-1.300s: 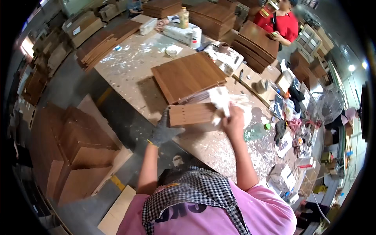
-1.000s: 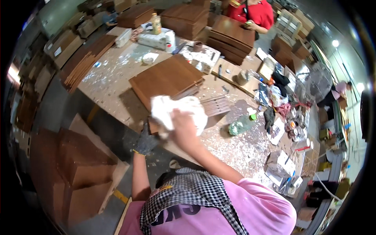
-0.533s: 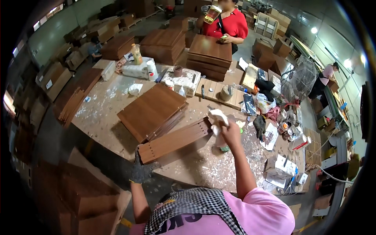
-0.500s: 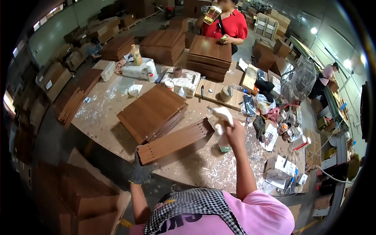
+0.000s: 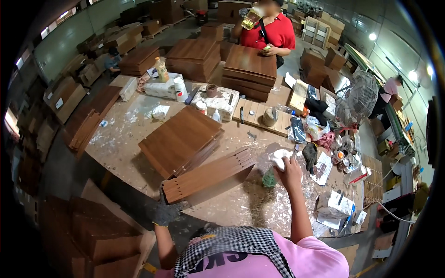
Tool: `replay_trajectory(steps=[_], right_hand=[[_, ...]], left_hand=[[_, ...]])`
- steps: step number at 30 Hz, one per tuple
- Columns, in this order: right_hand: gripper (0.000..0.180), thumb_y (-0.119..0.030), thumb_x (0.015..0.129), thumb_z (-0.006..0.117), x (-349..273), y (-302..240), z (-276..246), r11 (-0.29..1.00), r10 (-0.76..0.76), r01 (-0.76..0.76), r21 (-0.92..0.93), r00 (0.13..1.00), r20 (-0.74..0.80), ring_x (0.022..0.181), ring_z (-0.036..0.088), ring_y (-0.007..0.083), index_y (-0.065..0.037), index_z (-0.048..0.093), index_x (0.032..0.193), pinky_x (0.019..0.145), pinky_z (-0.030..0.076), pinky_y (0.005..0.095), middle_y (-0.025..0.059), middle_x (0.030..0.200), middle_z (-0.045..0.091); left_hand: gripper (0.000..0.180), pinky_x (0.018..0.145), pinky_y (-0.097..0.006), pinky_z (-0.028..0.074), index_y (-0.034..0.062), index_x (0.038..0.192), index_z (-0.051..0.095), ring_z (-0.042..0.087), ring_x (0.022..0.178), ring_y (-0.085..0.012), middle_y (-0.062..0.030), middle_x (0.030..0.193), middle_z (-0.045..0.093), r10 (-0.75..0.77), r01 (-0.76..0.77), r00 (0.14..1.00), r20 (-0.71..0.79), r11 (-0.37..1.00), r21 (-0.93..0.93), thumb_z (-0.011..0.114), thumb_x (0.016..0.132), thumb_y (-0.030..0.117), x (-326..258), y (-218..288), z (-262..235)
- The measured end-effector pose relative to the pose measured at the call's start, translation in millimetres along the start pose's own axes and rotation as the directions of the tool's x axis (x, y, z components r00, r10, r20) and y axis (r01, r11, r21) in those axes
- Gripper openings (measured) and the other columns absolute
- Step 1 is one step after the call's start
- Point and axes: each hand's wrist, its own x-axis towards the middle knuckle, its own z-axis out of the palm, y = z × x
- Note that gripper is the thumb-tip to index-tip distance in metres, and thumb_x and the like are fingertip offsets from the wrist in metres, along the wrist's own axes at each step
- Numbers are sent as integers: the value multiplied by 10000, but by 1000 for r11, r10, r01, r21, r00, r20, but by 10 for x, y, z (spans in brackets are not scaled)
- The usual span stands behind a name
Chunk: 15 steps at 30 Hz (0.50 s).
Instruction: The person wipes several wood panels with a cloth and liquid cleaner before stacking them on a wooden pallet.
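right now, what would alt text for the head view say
A gloved left hand grips one end of brown wooden boards at a spattered workbench, while the bare right hand holds a white cloth clear of them. Someone in red stands beyond.

With our gloved left grip (image 5: 168,213) we hold the left end of the narrow brown boards (image 5: 206,175) at the desk (image 5: 232,207). Our bare right grip (image 5: 289,173) holds a white cloth (image 5: 279,158) near a green bottle (image 5: 269,179). Wider brown panels (image 5: 181,139) lie stacked beyond.

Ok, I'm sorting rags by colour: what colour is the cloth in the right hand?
The cloth is white, seen best in the head view.
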Motion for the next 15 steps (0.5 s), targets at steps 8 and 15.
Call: replay_trajectory(steps=[8, 15], right_hand=[[320, -138, 865, 693, -37, 601, 153, 768, 306, -141, 624, 937, -165, 904, 667, 255, -31, 606, 1154, 754, 523, 379, 113, 1060, 672], [327, -209, 973, 562, -341, 855, 377, -418, 661, -118, 901, 641, 390, 933, 658, 194, -9, 593, 1230, 809, 547, 340, 81, 1116, 663]], left_hand=[[1124, 1019, -393, 456, 81, 1489, 240, 518, 1225, -293, -169, 1371, 495, -73, 73, 997, 3, 996, -57, 928, 630, 310, -16, 36, -7], [1150, 1100, -401, 385, 43, 1484, 117, 453, 1273, -302, -184, 1434, 407, -99, 109, 985, 144, 992, -67, 910, 675, 240, 23, 73, -48]])
